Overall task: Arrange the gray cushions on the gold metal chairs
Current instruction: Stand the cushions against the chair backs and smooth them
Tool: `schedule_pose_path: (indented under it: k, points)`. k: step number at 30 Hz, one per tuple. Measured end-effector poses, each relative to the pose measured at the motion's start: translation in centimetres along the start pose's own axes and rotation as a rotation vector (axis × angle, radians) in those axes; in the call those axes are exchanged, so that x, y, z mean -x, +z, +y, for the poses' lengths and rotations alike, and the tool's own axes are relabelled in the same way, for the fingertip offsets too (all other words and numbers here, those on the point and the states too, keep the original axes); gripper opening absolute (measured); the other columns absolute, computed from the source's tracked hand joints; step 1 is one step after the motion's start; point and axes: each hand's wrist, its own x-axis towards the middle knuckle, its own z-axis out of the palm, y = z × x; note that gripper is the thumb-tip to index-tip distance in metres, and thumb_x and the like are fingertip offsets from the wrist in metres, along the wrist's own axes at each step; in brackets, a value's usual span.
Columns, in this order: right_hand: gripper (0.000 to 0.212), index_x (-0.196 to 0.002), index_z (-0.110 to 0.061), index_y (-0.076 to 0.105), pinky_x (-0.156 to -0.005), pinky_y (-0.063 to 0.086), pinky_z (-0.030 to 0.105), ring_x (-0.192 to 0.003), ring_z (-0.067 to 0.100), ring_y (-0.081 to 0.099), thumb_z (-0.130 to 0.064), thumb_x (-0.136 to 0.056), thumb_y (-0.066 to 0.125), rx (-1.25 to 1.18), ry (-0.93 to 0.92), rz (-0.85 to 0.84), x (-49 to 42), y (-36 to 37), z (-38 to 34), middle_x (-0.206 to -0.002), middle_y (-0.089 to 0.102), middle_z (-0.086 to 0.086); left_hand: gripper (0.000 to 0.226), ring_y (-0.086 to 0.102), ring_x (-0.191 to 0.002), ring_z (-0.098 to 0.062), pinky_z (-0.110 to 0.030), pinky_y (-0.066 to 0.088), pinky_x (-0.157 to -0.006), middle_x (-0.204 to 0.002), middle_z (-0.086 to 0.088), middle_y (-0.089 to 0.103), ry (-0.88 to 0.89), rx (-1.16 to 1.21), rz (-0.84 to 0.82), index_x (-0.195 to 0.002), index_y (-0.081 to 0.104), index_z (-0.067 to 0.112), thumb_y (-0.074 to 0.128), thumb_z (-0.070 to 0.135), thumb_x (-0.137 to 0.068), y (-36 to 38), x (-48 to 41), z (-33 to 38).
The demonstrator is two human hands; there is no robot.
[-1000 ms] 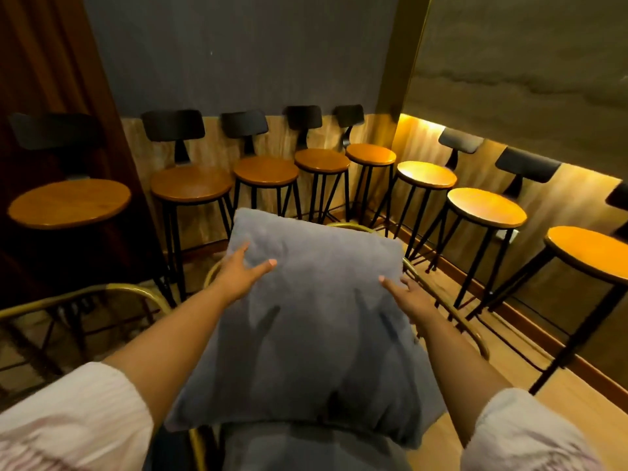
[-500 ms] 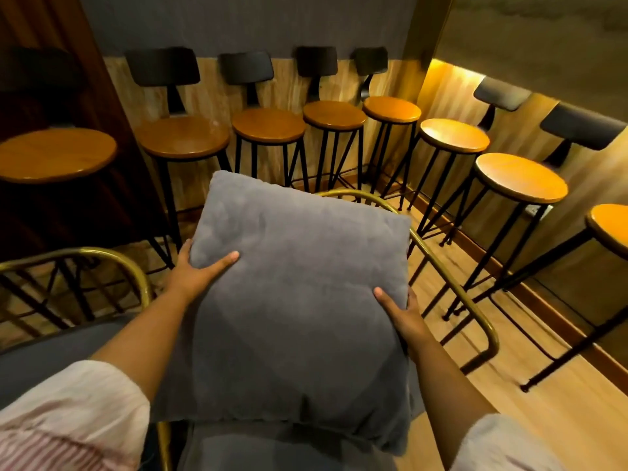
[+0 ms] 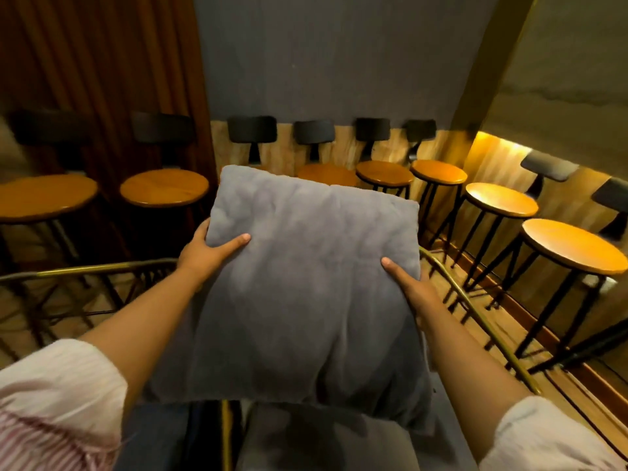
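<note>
**Gray cushion held in both hands above a gold-framed chair**

A square gray cushion is held up in the middle of the view, tilted so its face looks toward the camera, its top edge furthest away. The left hand grips its left edge, thumb lying across the front face and the fingers hidden behind. The right hand clasps the right edge the same way, thumb on the front and fingers out of sight at the back. Both forearms reach out from pale sleeves.

Under the cushion's lower edge lies a gray seat pad of a gold metal chair, whose curved brass-coloured rail shows at the right of the cushion. A second gold metal chair frame stands to the left.

Beyond, a row of bar stools with round wooden seats and dark backrests lines the wall and continues along the right side over a wooden floor.
</note>
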Motion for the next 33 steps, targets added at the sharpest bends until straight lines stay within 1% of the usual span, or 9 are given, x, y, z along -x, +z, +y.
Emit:
schedule_pose_path:
  k: [7,11,14,17,21,24,28,31,33]
  points:
    - [0.065,-0.119,-0.023,0.058,-0.068,0.056,0.027,-0.095,0.016,0.067,-0.04,-0.062,0.083,-0.04,-0.041,-0.237,1.0,14.5,-0.9,-0.118,0.067,0.004,0.105,0.043,-0.133,-0.038,-0.058,0.038,-0.106,-0.149,-0.007,0.042,-0.041,0.019,0.277,-0.148,0.025,0.031,0.075,0.062,-0.06,-14.1,0.7,-3.7]
    - [0.091,-0.131,-0.021,0.049,-0.083,0.054,0.036,-0.109,0.023,0.061,-0.049,-0.052,0.085,-0.019,-0.049,-0.278,1.9,23.7,-0.3,-0.128,0.061,0.003,0.116,0.051,-0.127,-0.034,-0.051,0.043,-0.104,-0.141,-0.012,0.052,-0.063,0.02,0.434,-0.144,0.036,0.012,0.082,0.059,-0.048,-22.5,0.4,-6.4]
    - [0.096,-0.128,-0.02,0.054,-0.083,0.053,0.037,-0.108,0.024,0.063,-0.053,-0.044,0.086,-0.022,-0.007,-0.335,2.6,30.9,0.5,-0.124,0.063,0.003,0.092,0.058,-0.117,-0.032,-0.038,0.048,-0.092,-0.129,-0.014,0.061,-0.024,0.013,0.493,-0.129,0.054,0.007,0.085,0.048,-0.053,-28.1,-1.1,-9.0]
    - [0.085,-0.122,-0.017,0.059,-0.077,0.054,0.031,-0.103,0.021,0.066,-0.038,-0.046,0.09,-0.027,-0.002,-0.433,2.1,36.9,1.5,-0.117,0.068,0.004,0.076,0.059,-0.116,-0.028,-0.034,0.048,-0.091,-0.128,-0.014,0.062,0.002,0.039,0.504,-0.127,0.055,0.008,0.085,0.034,-0.062,-33.0,-3.9,-12.2]
    - [0.086,-0.134,-0.017,0.047,-0.076,0.052,0.027,-0.112,0.021,0.06,-0.013,-0.057,0.086,0.029,0.052,-0.549,-0.1,43.1,3.4,-0.126,0.062,0.003,0.09,0.052,-0.125,-0.021,-0.037,0.044,-0.103,-0.138,-0.004,0.055,-0.034,0.016,0.348,-0.137,0.045,0.012,0.086,0.032,-0.06,-38.0,-8.9,-16.7]
    - [0.113,-0.132,-0.022,0.047,-0.093,0.05,0.04,-0.115,0.021,0.058,-0.025,-0.029,0.094,0.045,0.121,-0.567,-1.5,46.9,6.0,-0.128,0.061,-0.001,0.091,0.048,-0.127,-0.015,-0.033,0.041,-0.105,-0.14,0.002,0.05,-0.084,0.048,0.259,-0.142,0.037,0.014,0.085,0.025,-0.064,-38.7,-12.6,-20.6]
    - [0.075,-0.118,-0.032,0.046,-0.097,0.043,0.044,-0.115,0.018,0.05,-0.03,-0.054,0.086,0.006,0.163,-0.47,-2.8,50.5,10.2,-0.128,0.056,-0.007,0.106,0.038,-0.138,-0.022,-0.037,0.035,-0.112,-0.152,-0.003,0.037,-0.116,0.046,0.299,-0.147,0.023,0.018,0.084,0.033,-0.062,-37.5,-16.1,-26.0]
    - [0.108,-0.137,-0.03,0.041,-0.099,0.042,0.045,-0.125,0.021,0.048,-0.051,-0.041,0.087,0.032,0.199,-0.401,-3.4,51.9,14.5,-0.139,0.052,-0.005,0.114,0.028,-0.143,-0.022,-0.038,0.028,-0.116,-0.158,0.0,0.024,-0.076,0.028,0.322,-0.152,0.006,0.027,0.082,0.03,-0.067,-36.4,-17.5,-30.0]
    - [0.109,-0.141,-0.033,0.036,-0.102,0.039,0.045,-0.131,0.022,0.044,-0.057,-0.046,0.083,0.021,0.2,-0.378,-3.1,52.6,17.3,-0.143,0.048,-0.005,0.115,0.022,-0.146,-0.022,-0.041,0.025,-0.117,-0.161,0.002,0.015,-0.085,0.004,0.329,-0.151,-0.004,0.032,0.079,0.03,-0.072,-35.9,-17.9,-32.9]
